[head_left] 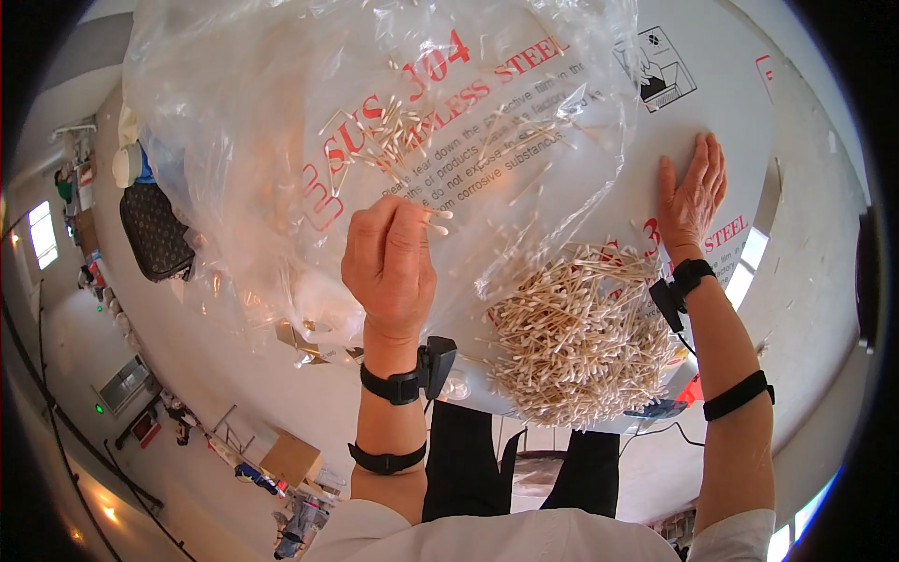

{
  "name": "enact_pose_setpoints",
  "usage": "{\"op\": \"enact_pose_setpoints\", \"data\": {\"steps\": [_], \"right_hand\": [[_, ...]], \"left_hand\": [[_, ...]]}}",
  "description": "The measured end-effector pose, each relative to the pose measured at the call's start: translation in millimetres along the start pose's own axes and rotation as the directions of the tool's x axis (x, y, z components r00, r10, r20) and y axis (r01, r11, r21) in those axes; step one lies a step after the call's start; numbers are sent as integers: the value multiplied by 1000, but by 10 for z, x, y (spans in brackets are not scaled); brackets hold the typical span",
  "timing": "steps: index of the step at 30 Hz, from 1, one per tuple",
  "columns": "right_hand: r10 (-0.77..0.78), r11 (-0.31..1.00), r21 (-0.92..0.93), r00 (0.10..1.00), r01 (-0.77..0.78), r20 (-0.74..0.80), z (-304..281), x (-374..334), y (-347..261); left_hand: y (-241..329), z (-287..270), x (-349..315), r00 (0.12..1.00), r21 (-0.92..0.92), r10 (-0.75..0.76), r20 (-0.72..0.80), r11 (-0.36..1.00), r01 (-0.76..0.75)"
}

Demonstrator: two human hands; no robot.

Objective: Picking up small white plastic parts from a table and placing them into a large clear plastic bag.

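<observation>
My left hand is closed in a pinch over the clear plastic bag. White tips of a few cotton swabs stick out to the right of its fingers. Beyond that hand, a loose cluster of swabs lies on the bag or inside it; I cannot tell which. My right hand rests flat on the film-covered table, fingers stretched out and holding nothing. Between my forearms, near the front edge, sits a large heap of cotton swabs with wooden-coloured sticks.
The wide bag spreads over the table's left and far part, with stray swabs around it. A dark patterned bag is off to the left. Beyond the left edge, a cardboard box stands lower down. A thin cable hangs near my right forearm.
</observation>
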State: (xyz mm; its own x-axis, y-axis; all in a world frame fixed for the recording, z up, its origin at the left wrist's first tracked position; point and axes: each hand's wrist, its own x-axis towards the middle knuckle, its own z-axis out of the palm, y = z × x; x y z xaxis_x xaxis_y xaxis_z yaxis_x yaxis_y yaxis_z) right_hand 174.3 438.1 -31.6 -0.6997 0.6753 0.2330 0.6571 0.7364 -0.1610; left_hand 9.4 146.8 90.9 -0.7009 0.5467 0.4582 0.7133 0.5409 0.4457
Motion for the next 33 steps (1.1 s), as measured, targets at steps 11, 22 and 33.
{"op": "enact_pose_setpoints", "data": {"steps": [11,22,33], "right_hand": [[-2,1000,6,1000,2,9,4,-1,-7],[1,1000,9,1000,-1,2,7,-5,-13],[-3,1000,4,1000,3,-1,6,-9,-16]], "left_hand": [[-76,27,32,967,87,248,52,964,-251],[-91,69,-30,963,89,250,99,962,-259],[-95,92,-67,965,72,236,114,967,-245]]}}
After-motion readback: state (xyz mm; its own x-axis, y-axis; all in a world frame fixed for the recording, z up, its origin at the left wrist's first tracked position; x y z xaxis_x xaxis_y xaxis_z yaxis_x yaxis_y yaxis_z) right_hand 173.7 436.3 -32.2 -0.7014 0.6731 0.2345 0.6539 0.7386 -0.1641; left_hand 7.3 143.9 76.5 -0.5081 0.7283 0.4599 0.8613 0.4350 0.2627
